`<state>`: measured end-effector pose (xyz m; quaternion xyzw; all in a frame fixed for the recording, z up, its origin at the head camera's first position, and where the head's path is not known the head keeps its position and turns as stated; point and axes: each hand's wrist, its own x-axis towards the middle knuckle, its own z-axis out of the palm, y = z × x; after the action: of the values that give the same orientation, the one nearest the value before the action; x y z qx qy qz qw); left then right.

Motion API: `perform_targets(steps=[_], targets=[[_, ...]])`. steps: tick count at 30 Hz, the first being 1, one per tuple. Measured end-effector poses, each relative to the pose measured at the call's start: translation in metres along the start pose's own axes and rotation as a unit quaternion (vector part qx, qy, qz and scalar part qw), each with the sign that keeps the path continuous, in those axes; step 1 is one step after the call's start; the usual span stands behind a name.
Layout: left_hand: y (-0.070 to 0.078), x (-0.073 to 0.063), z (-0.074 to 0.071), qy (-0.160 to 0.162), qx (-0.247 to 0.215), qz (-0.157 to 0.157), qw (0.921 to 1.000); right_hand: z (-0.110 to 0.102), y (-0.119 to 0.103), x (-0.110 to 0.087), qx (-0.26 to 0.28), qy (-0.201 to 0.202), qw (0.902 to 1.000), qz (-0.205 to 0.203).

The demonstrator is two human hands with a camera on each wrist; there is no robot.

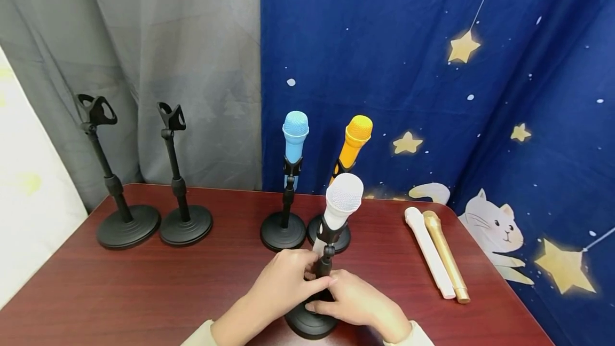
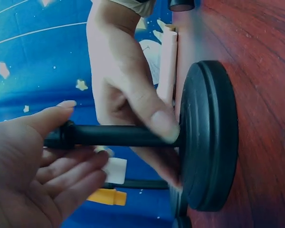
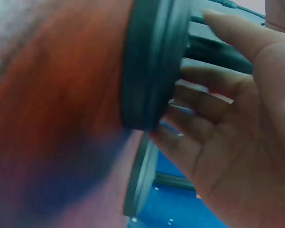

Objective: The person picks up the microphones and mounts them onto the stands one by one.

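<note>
Two hands point(image 1: 283, 277) point(image 1: 359, 300) on one black stand point(image 1: 309, 322)

From my end of the feed, the stand has a smooth, round stepped base point(image 2: 209, 135) and a slim dark stem point(image 2: 118, 136) with a thicker collar. Its clip point(image 1: 329, 233) cradles a white microphone point(image 1: 344, 196), its rounded head meshed like fine netting, tilted toward the right. Behind it I see a sky-blue microphone point(image 1: 295, 140) and an orange microphone point(image 1: 354, 143), each held in a stand of the same black kind. At the left, a tall stand point(image 1: 127, 226) and a shorter stand point(image 1: 186, 226) hold their looped clips up. A pale microphone point(image 1: 430, 252) and a shiny gold microphone point(image 1: 447, 255) lie side by side at the right.

The table point(image 1: 216, 287) is reddish brown with streaked wood grain. Past its far edge hang a creased grey curtain point(image 1: 192, 41) and a deep blue curtain point(image 1: 384, 15) printed with yellow stars and a white cat.

The stand is upright near the table's front, between the hands. The left hand curls loosely round the upper stem by the collar, thumb on one side, fingers on the other. The right hand is lower, its thumb across the stem just above the base, its fingers curled behind; I can't tell how firmly it grips.
</note>
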<state>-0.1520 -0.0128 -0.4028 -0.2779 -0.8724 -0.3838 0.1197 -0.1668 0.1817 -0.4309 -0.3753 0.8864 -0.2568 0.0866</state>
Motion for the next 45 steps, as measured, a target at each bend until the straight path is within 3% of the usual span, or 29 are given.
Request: perform_targets(steps=[7, 12, 16, 25, 32, 34, 39, 43, 45], targets=[[-0.002, -0.006, -0.006, -0.099, 0.076, -0.021, 0.9919, -0.011, -0.007, -0.007, -0.027, -0.014, 0.9978, 0.06], [-0.006, -0.017, -0.003, -0.168, 0.158, -0.006, 0.9729, -0.011, -0.016, -0.009, -0.07, -0.029, 0.9938, 0.082], [-0.008, -0.024, 0.005, -0.2, 0.212, 0.006, 0.9566, -0.006, -0.02, -0.009, -0.11, -0.027, 0.9903, 0.08], [-0.006, -0.026, 0.021, -0.214, 0.282, 0.017, 0.9352, -0.001, -0.025, -0.008, -0.167, -0.022, 0.9814, 0.092], [-0.009, -0.03, 0.021, -0.225, 0.321, -0.006, 0.9198, 0.004, -0.033, -0.001, -0.194, -0.024, 0.9768, 0.087], [-0.014, -0.033, 0.016, -0.225, 0.322, -0.013, 0.9196, 0.008, -0.037, 0.003, -0.215, -0.022, 0.9737, 0.072], [-0.029, -0.044, 0.002, -0.218, 0.294, -0.047, 0.9296, 0.019, -0.046, 0.018, -0.271, -0.015, 0.962, 0.028], [-0.039, -0.052, -0.005, -0.224, 0.292, -0.089, 0.9254, 0.027, -0.056, 0.032, -0.306, -0.019, 0.9515, 0.018], [-0.043, -0.055, -0.01, -0.217, 0.292, -0.095, 0.9267, 0.029, -0.061, 0.039, -0.324, -0.022, 0.9455, 0.02]])
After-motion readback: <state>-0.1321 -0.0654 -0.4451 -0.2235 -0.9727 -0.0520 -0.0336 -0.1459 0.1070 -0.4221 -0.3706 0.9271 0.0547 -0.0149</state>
